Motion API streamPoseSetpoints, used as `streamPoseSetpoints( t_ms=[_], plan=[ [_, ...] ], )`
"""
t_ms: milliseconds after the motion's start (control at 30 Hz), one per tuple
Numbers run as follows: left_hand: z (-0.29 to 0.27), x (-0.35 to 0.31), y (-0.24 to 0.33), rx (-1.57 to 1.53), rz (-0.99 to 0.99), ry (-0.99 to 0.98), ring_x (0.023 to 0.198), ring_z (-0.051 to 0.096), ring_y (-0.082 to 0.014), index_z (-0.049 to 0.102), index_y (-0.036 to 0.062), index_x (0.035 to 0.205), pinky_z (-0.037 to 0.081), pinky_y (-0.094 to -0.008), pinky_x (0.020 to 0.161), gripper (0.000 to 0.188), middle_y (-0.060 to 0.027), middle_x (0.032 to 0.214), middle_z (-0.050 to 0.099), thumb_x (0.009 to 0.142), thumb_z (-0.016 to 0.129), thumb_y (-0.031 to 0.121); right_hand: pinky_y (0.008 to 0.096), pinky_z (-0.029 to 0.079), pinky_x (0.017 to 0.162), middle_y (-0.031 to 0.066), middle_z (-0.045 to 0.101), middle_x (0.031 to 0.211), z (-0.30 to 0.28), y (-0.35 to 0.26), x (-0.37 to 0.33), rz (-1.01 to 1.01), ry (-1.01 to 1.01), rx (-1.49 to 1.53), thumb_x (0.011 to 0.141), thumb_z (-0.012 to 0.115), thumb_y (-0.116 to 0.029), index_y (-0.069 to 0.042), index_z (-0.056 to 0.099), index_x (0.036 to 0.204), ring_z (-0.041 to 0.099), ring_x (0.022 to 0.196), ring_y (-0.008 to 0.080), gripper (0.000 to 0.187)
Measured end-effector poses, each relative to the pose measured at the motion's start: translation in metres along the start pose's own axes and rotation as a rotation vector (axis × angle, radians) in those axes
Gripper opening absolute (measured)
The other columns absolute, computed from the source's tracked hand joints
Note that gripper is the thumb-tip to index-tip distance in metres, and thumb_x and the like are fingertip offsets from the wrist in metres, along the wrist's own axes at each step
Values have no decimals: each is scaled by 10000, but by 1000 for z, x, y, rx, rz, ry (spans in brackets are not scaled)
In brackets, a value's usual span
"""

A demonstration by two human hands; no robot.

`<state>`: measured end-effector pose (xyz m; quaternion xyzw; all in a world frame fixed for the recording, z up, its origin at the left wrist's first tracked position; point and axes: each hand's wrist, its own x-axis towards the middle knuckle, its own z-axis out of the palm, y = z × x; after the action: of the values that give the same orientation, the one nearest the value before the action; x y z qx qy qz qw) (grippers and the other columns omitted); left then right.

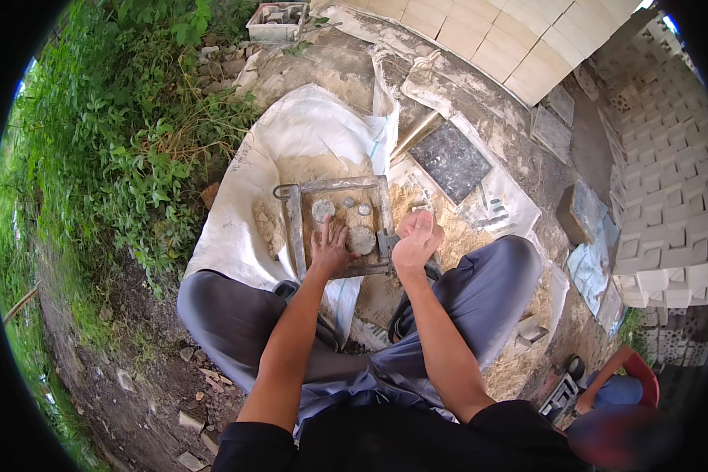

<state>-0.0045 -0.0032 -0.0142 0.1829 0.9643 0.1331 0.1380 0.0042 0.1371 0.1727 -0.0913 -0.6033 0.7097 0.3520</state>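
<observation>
A dusty, squarish frame (296, 228) lies before you on white sacking (311, 118), four grey round pieces (362, 240) within it on sand; your left hand (330, 250) spreads open among them. Your right hand (417, 240) curls beside its right edge, any grip unclear.

Diffuse daylight brightens the white sack (303, 122), while fisheye distortion bends the black-rimmed edges.
</observation>
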Motion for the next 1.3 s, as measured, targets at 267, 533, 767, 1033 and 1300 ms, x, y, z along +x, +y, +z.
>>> streamPoseSetpoints(
  t_ms=[267,533,767,1033,1300],
  plan=[
    [1,-3,-2,-18,-11,-8,1396,-126,-292,268,72,1401,107,-637,1050,852,-51,1492,195,774,575,561,241,180,398,-25,328,510,-2,-47,20,185,72,125,937,394,-306,-62,346,536,258,445,53,472],
    [-12,-2,5,13,-35,-65,1403,-102,-270,267,81,1409,94,-592,1071,825,-22,1499,194,799,524,574,247,157,406,-44,263,521,-8,-15,17,195,111,168,943,395,-310,-85,291,547,231,454,45,467],
    [-5,-7,5,-5,-12,-26,1399,-122,-277,270,74,1406,88,-598,1071,819,-43,1498,196,802,539,558,258,168,413,-25,286,510,-8,-14,3,91,56,26,934,407,-293,-75,294,534,236,447,64,469],
    [-7,-4,2,7,1,7,1397,-128,-284,293,57,1395,87,-596,1073,822,-45,1492,202,795,549,558,254,168,408,-33,279,521,1,-57,20,185,91,146,937,403,-328,-86,293,525,226,452,58,490],
    [-5,-3,2,26,-29,5,1407,-76,-275,325,81,1380,140,-604,1060,812,-38,1474,244,779,539,583,248,172,398,-35,267,504,2,-14,7,173,41,48,937,403,-336,-94,283,544,228,433,65,477]
  ],
)
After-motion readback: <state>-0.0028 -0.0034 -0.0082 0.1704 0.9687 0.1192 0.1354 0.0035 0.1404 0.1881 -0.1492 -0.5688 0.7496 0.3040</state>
